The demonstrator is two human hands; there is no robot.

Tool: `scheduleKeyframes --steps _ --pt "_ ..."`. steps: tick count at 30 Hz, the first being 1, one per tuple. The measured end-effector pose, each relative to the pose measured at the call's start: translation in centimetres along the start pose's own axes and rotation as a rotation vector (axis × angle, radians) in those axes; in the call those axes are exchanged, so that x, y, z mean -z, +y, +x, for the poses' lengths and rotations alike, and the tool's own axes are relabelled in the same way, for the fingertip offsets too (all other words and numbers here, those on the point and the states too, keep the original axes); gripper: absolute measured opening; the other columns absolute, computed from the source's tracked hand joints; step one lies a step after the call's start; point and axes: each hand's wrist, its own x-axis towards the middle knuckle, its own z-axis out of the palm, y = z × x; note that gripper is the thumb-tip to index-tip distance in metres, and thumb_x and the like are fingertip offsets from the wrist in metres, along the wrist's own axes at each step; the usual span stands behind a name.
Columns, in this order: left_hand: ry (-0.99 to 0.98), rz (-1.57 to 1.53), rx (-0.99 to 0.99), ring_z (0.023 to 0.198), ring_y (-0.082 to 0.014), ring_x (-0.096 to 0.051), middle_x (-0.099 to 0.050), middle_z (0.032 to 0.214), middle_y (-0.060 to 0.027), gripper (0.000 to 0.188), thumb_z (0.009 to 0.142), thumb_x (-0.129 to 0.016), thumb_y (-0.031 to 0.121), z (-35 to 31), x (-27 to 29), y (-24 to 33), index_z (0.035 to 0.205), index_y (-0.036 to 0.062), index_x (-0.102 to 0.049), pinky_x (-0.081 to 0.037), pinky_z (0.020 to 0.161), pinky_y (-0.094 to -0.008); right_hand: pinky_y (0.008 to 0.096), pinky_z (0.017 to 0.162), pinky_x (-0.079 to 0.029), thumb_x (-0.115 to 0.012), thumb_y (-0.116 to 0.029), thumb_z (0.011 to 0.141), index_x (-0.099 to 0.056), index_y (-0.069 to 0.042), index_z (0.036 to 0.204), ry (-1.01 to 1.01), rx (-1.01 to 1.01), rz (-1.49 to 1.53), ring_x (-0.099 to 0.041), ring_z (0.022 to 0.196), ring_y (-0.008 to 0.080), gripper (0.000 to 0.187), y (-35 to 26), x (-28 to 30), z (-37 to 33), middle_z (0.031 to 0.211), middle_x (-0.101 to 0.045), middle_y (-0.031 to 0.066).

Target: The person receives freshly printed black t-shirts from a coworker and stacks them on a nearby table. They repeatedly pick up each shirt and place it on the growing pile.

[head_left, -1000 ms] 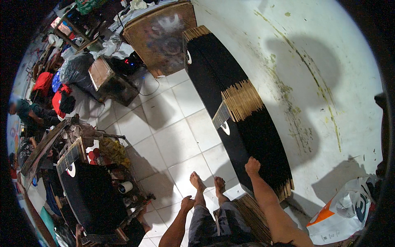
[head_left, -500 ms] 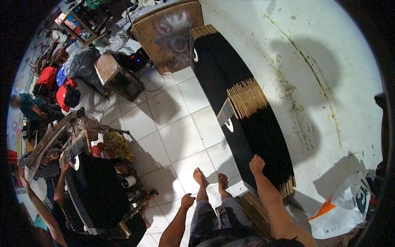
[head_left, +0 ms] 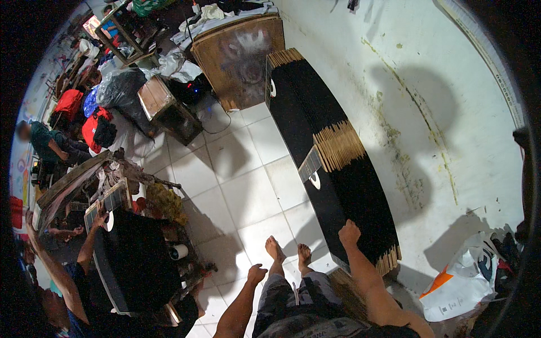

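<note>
My left hand (head_left: 257, 274) hangs beside my left leg with its fingers curled in, and nothing shows in it. My right hand (head_left: 349, 232) is a fist over the near part of a long stack of black panels (head_left: 360, 197) with pale wooden edges. Whether it touches the stack, or holds anything, is hidden by its curled fingers. The stack runs away from me along the wall in two sections. A small framed mesh piece (head_left: 310, 163) and a white round label (head_left: 315, 180) show at the near section's front end.
At left, a co-worker's hand (head_left: 100, 214) rests by another black panel stack (head_left: 135, 259) on a rough wooden stand (head_left: 112, 163). A second person (head_left: 51, 146) sits farther back. A wooden box (head_left: 163, 101), a brown board (head_left: 242, 62) and a white plastic bag (head_left: 462, 281) stand around the tiled floor (head_left: 248, 191).
The view has shifted a little. Against the stack, my right hand has barely moved, and my left stays by my leg. At left, the co-worker leans further into view, one hand higher on the frame.
</note>
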Motion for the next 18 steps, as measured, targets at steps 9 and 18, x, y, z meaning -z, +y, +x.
scheduleKeyframes --steps 9,18 --pt "0.038 0.013 -0.071 0.099 -0.0320 -0.055 -0.057 0.103 -0.0230 0.052 0.065 -0.066 0.028 0.2 3.4 0.7 0.103 -0.0061 -0.057 -0.042 0.087 -0.0339 0.0410 0.070 -0.048 -0.056 -0.016 0.072 -0.055 -0.003 0.084 -0.047 0.007 0.011 -0.059 0.080 0.0316 0.018 -2.6 0.7 -4.8 0.084 -0.059 0.0154" --pt "-0.012 0.048 0.026 0.107 -0.0298 -0.050 -0.054 0.112 -0.0195 0.052 0.066 -0.063 0.032 3.7 6.5 -4.7 0.106 -0.0003 -0.057 -0.038 0.093 -0.0339 0.0424 0.070 -0.047 -0.058 -0.016 0.070 -0.056 -0.002 0.078 0.023 0.010 0.040 -0.059 0.078 0.0344 0.017 -3.4 2.4 -6.3 0.080 -0.060 0.0180"
